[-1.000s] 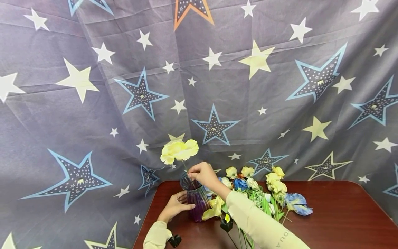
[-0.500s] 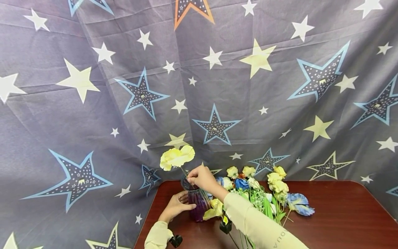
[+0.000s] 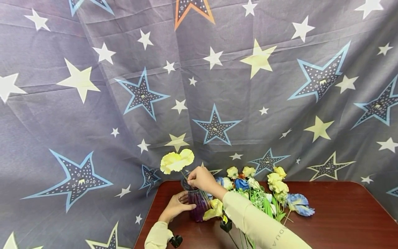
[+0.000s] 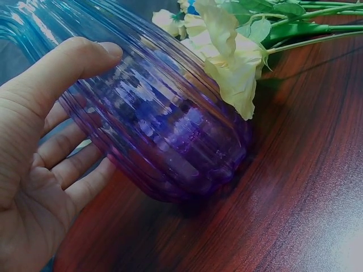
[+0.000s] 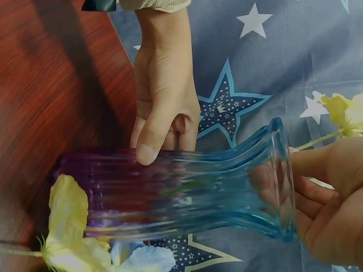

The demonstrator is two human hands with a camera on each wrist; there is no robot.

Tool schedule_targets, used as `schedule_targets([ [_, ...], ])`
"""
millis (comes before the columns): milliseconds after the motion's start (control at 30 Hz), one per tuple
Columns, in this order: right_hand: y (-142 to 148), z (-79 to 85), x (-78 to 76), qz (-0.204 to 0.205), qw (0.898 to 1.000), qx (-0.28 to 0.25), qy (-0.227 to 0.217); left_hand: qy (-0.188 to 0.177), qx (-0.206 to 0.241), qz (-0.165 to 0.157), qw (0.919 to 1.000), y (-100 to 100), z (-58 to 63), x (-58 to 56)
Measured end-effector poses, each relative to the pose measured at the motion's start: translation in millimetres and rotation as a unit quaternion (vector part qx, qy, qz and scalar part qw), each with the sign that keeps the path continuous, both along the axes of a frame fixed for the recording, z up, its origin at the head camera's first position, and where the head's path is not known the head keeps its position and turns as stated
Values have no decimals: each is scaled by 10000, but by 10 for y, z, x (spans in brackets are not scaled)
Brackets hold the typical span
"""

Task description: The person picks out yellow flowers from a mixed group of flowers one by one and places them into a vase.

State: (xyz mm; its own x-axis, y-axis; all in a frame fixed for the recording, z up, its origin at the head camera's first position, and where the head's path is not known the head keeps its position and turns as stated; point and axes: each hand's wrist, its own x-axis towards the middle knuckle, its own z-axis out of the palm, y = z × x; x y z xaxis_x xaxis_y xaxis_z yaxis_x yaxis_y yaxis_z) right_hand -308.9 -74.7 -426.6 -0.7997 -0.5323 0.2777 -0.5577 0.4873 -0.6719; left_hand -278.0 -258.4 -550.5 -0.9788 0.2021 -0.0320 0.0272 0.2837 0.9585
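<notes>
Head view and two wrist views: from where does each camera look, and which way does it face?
Head: worn on the head, facing forward and down at the vase; left hand and right hand show.
Left wrist: on that wrist, facing the vase's lower part; only the left hand shows.
Right wrist: on that wrist, facing the vase, appearing sideways; both hands show.
Wrist views share: vase, left hand, lying yellow flower.

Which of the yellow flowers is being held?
The one above the vase: the right hand pinches this yellow flower by its stem. The other yellow flowers lie right of the vase in the head view, unheld.
</notes>
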Motion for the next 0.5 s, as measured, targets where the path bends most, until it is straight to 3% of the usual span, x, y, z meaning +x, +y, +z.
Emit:
schedule_targets([
  [267,-5,-7,-13,177,9969,712,299,6,27,10,10000,6,15,15],
  [500,-6,-13,-14,155,9949,805,582,-18,65,22,10000,28,64,50],
])
